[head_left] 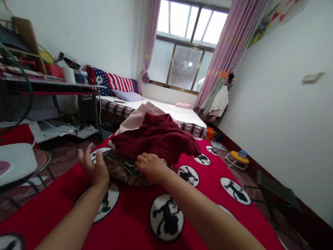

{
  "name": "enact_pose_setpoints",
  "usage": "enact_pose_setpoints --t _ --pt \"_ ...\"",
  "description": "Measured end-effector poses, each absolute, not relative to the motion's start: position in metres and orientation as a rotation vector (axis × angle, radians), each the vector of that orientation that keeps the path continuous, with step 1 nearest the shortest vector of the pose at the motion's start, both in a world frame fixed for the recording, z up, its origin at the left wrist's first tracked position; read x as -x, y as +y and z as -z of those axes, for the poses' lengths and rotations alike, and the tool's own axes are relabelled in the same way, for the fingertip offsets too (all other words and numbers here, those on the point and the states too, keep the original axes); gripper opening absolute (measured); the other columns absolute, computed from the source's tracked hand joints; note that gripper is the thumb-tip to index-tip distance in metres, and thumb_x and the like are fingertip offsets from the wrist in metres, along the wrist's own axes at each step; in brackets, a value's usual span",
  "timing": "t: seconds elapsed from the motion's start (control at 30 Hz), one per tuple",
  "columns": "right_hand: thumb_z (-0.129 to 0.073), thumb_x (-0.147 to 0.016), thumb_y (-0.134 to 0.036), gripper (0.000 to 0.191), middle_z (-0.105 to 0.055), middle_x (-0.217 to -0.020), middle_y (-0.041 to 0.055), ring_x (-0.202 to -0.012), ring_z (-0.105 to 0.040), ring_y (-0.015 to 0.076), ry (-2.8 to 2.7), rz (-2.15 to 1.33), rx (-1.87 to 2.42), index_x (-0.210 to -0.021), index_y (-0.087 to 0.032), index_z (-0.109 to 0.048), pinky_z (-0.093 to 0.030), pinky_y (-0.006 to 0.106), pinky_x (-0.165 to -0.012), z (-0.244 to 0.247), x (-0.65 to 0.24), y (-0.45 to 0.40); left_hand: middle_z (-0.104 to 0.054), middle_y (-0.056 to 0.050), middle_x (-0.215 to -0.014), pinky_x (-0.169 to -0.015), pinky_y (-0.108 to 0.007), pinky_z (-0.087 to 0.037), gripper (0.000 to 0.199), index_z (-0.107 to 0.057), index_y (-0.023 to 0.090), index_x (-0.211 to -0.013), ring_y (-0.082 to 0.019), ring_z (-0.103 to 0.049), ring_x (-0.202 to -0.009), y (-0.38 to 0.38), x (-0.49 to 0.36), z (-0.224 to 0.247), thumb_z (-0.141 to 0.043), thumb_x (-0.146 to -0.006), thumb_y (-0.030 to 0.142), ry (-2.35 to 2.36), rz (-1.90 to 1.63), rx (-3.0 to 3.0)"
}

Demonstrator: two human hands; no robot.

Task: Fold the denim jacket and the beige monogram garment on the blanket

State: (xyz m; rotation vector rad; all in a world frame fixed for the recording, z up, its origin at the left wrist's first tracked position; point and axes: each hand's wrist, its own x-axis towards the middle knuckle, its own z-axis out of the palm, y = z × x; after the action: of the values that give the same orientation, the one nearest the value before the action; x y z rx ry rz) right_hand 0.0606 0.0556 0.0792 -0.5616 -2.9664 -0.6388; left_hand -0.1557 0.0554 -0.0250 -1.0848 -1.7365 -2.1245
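A pile of clothes lies on a red blanket [125,215] with black monkey figures in white circles. On top is a dark red garment [156,139]; a pale pink garment [137,116] shows behind it. Beneath, at the front, sits a brown and green patterned cloth [119,170]. My right hand [151,166] is closed at the pile's front edge, its fingers on the greenish cloth. Beside the pile's left end, my left hand [95,166] is raised with its fingers spread, holding nothing.
A bed [166,113] with a white sheet stands under the window. A cluttered desk [52,85] and a round-seated chair [18,163] are at the left. A yellow stool [238,157] and a dark folding chair [275,191] stand at the right.
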Motion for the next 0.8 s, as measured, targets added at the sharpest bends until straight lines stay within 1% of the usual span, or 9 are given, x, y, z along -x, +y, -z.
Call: enact_pose_setpoints --t 0.07,0.2,0.33,0.5,0.6,0.67,0.73,0.77,0.8 --pt "-0.052 -0.084 -0.011 0.018 -0.061 -0.101 0.0105 -0.092 -0.054 0.0215 -2.947 0.633 0.610 -0.099 -0.014 -0.060 -0.046 0.031 -0.074 -0.072 -0.054 0.051 -0.028 -0.017 -0.153 -0.116 -0.055 -0.018 0.047 -0.054 0.017 -0.132 -0.035 -0.025 -0.142 0.047 0.158 0.015 -0.046 -0.094 0.043 -1.670 2.044 1.099" --pt "-0.055 -0.080 -0.011 0.023 -0.059 -0.103 0.0100 -0.095 -0.052 0.0227 -2.853 0.599 0.725 -0.103 -0.014 -0.058 -0.047 0.034 -0.077 -0.068 -0.063 0.044 -0.027 -0.010 -0.155 -0.116 -0.051 -0.024 0.044 -0.052 0.024 -0.135 -0.032 -0.028 -0.141 0.033 0.121 -0.004 -0.049 -0.092 0.035 -1.510 1.723 1.592" --pt "-0.061 -0.075 -0.017 0.030 -0.059 -0.101 0.0076 -0.098 -0.053 0.0239 -2.696 0.381 0.831 -0.105 -0.017 -0.062 -0.048 0.035 -0.080 -0.065 -0.076 0.023 -0.044 -0.007 -0.144 -0.110 -0.051 -0.031 0.038 -0.059 0.028 -0.125 -0.032 -0.037 -0.135 0.034 0.094 -0.005 -0.054 -0.089 0.037 -1.571 1.356 1.877" --pt "-0.046 -0.085 -0.011 0.033 -0.059 -0.110 0.0042 -0.097 -0.059 0.0139 -2.230 0.033 0.755 -0.110 -0.024 -0.064 -0.048 0.024 -0.082 -0.094 -0.092 0.014 -0.054 -0.011 -0.126 -0.104 -0.046 -0.037 0.025 -0.063 0.021 -0.107 -0.030 -0.047 -0.121 0.038 0.096 0.002 -0.054 -0.089 0.036 -1.619 1.438 1.769" --pt "-0.051 -0.086 -0.017 0.036 -0.055 -0.123 0.0069 -0.100 -0.061 0.0181 -1.970 0.109 1.024 -0.120 -0.023 -0.060 -0.050 0.029 -0.081 -0.115 -0.100 0.031 -0.056 -0.011 -0.118 -0.102 -0.044 -0.039 0.020 -0.063 0.020 -0.095 -0.028 -0.049 -0.115 0.037 0.097 0.004 -0.054 -0.089 0.037 -1.592 1.517 1.739" --pt "-0.066 -0.079 -0.029 0.064 -0.051 -0.133 0.0092 -0.101 -0.062 0.0229 -1.975 0.095 1.271 -0.139 -0.026 -0.044 -0.050 0.032 -0.079 -0.117 -0.101 0.044 -0.056 -0.010 -0.115 -0.101 -0.044 -0.039 0.019 -0.063 0.020 -0.090 -0.028 -0.050 -0.112 0.035 0.098 0.005 -0.052 -0.090 0.036 -1.570 1.552 1.743" --pt "-0.076 -0.070 -0.040 0.088 -0.053 -0.132 0.0101 -0.099 -0.064 0.0254 -2.057 0.053 1.468 -0.146 -0.027 -0.034 -0.050 0.033 -0.077 -0.108 -0.097 0.051 -0.056 -0.010 -0.114 -0.101 -0.044 -0.038 0.020 -0.062 0.019 -0.091 -0.027 -0.050 -0.111 0.034 0.098 0.007 -0.049 -0.092 0.035 -1.546 1.574 1.770" --pt "-0.076 -0.070 -0.042 0.084 -0.057 -0.128 0.0091 -0.098 -0.065 0.0254 -2.089 0.046 1.523 -0.143 -0.028 -0.039 -0.050 0.033 -0.077 -0.100 -0.093 0.052 -0.056 -0.011 -0.116 -0.101 -0.044 -0.038 0.022 -0.061 0.019 -0.096 -0.027 -0.050 -0.113 0.034 0.098 0.008 -0.047 -0.092 0.035 -1.522 1.597 1.786" --pt "-0.074 -0.073 -0.043 0.070 -0.062 -0.120 0.0077 -0.095 -0.065 0.0248 -2.105 0.046 1.544 -0.137 -0.028 -0.048 -0.049 0.032 -0.077 -0.093 -0.090 0.051 -0.056 -0.011 -0.118 -0.103 -0.045 -0.037 0.024 -0.060 0.019 -0.104 -0.027 -0.050 -0.115 0.034 0.099 0.009 -0.045 -0.093 0.035 -1.493 1.636 1.793"
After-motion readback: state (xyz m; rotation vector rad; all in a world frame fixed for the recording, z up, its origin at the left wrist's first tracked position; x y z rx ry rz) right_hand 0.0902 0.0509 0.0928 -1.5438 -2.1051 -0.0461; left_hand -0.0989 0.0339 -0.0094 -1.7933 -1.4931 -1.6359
